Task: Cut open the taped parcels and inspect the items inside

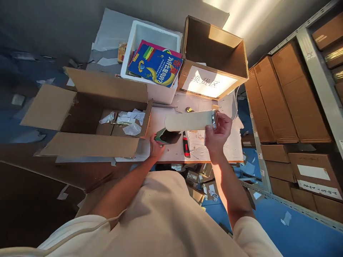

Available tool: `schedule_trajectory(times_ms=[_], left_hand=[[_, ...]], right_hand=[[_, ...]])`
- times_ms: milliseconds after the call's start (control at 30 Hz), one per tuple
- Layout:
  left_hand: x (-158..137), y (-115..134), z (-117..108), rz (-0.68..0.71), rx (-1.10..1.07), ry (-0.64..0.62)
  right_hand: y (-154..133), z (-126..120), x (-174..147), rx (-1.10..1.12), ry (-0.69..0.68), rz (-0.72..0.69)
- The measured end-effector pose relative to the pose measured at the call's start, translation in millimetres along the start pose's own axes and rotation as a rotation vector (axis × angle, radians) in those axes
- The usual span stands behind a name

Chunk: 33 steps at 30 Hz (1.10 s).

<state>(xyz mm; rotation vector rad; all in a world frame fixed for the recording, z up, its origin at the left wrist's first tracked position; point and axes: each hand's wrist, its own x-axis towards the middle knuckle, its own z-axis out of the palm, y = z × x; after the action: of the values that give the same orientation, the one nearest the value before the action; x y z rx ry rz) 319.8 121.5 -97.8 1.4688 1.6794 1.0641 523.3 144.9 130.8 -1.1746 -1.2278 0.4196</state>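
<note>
My right hand [219,132] is closed round the silver end of a long cream bottle [189,121], which lies level above the table. Its rounded cream end points left and overlaps the top of a green box [169,137]. That small box is open, with a dark inside, and my left hand [156,145] grips its left end. Whether the bottle touches the box, I cannot tell. Beneath them on the table [198,150] lies a red and black utility knife [186,145]. A yellow and black tool [189,109] is partly hidden behind the bottle.
At left stands an open carton [107,144] with paper scraps and small packets inside. Behind are a white foam box [128,53] holding books [157,64] and a tall open carton [214,80] with a handwritten sign. Shelves with brown boxes [284,96] line the right side.
</note>
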Motion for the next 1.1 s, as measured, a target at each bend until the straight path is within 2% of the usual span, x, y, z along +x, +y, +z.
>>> schedule_trajectory(times_ms=[133, 267, 467, 567, 700, 800, 900, 1000, 1100], left_hand=[[-6, -10, -7, -0.045, -0.046, -0.041], [-6, -16, -11, -0.052, -0.073, -0.092], [-8, -22, -11, -0.077, -0.071, -0.137], [-9, -21, -11, -0.096, -0.062, -0.138], [-10, -12, -14, -0.033, -0.057, -0.182], [-12, 3, -19, 0.044, -0.066, -0.144], [-14, 19, -28, 0.07, -0.068, -0.111], [-13, 29, -37, 0.026, -0.054, -0.13], [-11, 32, -43, 0.038, -0.031, -0.115]], right_hand=[[-1, 6, -32, 0.037, -0.079, 0.02], [-2, 4, -57, -0.021, -0.134, 0.086], [-10, 28, -70, -0.045, -0.301, 0.094], [-7, 40, -76, -0.185, -0.392, 0.132], [11, 45, -89, -0.38, -0.574, 0.166], [29, 51, -101, -0.453, -0.709, 0.144], [40, 63, -109, -0.57, -0.752, 0.148], [42, 74, -110, -0.653, -0.785, 0.153], [40, 78, -105, -0.678, -0.906, 0.09]])
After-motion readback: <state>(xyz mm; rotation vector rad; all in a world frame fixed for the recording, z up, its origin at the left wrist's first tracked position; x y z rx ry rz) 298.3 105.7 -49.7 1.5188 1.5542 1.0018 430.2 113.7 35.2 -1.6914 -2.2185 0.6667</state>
